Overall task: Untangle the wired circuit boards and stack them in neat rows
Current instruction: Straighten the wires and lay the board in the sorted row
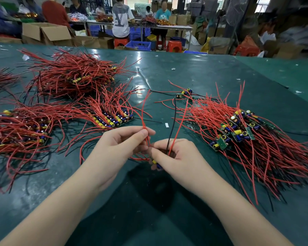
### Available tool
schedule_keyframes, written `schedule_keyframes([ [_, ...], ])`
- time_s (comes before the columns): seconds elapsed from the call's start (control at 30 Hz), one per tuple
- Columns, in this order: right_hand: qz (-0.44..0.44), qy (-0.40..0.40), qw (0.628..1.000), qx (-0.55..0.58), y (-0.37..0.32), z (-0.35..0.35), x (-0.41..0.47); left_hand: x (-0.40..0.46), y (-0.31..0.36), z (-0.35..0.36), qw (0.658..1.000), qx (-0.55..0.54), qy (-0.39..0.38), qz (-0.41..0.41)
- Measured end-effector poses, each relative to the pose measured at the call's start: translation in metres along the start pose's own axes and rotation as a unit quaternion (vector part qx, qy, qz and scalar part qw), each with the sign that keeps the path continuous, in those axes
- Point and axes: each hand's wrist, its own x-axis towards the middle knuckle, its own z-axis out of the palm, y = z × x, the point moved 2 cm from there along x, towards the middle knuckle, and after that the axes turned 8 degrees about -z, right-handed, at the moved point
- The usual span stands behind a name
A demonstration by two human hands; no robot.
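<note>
Fingers (pixel 142 134) of both hands pinch red wires (pixel 144 110); right hand (pixel 176 157) holds board (pixel 156 163).

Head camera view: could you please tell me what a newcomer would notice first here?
Heaps of red-wired circuit boards cover the green table, with a tidier row of boards left of centre. Near the middle, the left hand pinches red wires, and the right hand grips a board.

Both forearms reach forward, the left hand (pixel 121 144) and right hand (pixel 178 157) meeting fingertip to fingertip, fingers curled in pinches.
</note>
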Motion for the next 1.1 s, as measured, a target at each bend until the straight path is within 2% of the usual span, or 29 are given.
schedule_keyframes([
  [0.23,0.018,0.030,0.997,0.070,-0.001,0.001,0.002,0.001,0.000,0.001,0.994,-0.105,-0.027,-0.029],
  [0.4,0.036,0.028,0.995,0.094,-0.004,-0.001,0.003,0.001,0.001,-0.002,0.996,-0.091,-0.024,0.003],
  [0.57,0.006,0.044,0.998,-0.053,-0.004,-0.002,-0.001,0.001,0.001,-0.003,0.997,0.050,0.032,0.051],
  [0.67,-0.033,0.048,0.984,-0.168,-0.006,-0.003,-0.004,0.002,0.002,-0.004,0.992,0.082,0.074,0.056],
  [0.77,-0.072,0.030,0.968,-0.237,-0.009,-0.002,-0.004,0.003,0.002,-0.006,0.994,0.039,0.093,0.037],
  [0.93,-0.083,0.021,0.959,-0.268,-0.014,-0.003,-0.004,0.005,0.000,-0.006,0.993,-0.082,0.078,-0.029],
  [1.1,-0.095,0.015,0.952,-0.291,-0.017,-0.001,-0.006,0.005,0.000,-0.006,0.988,-0.127,0.079,-0.038],
])
